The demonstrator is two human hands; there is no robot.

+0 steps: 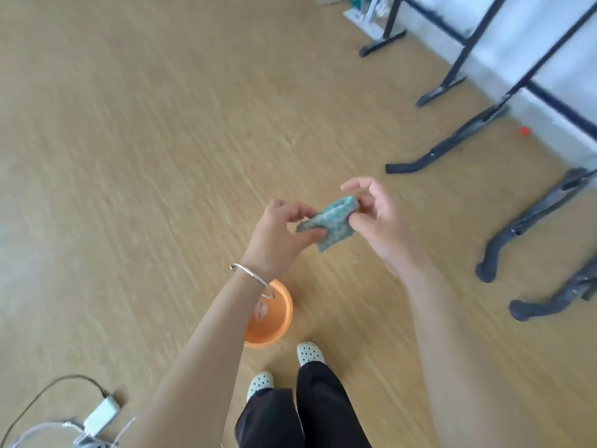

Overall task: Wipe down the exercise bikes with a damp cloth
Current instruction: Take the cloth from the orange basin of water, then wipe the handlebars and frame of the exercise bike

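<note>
- Pale wood-look floor [161, 124] fills the head view. Black frames [452, 147] stand along the right edge by a white wall. Only their feet and lower bars show, so I take them for the bikes but cannot confirm it.
- The cloth [326, 224] is small, teal and speckled. It is held in the air between both hands, well apart from the frames.
- The left hand [277, 234] pinches the cloth's left end between thumb and curled fingers; a bangle [252, 274] sits on that wrist.
- The right hand [374, 218] pinches the cloth's right end, its forefinger lifted free above.
- An orange tub [277, 318] stands on the floor under the left forearm, just ahead of the white shoes [310, 352]. Whether it holds water I cannot tell.
- A charger [101, 415] and cables lie at lower left.
- Step in hand, as I judge it: readying the cloth — spreading or folding it. No wiping shows.
- The next move calls for gathering the cloth into a flat pad in one hand, then stepping right to the nearest frame.
</note>
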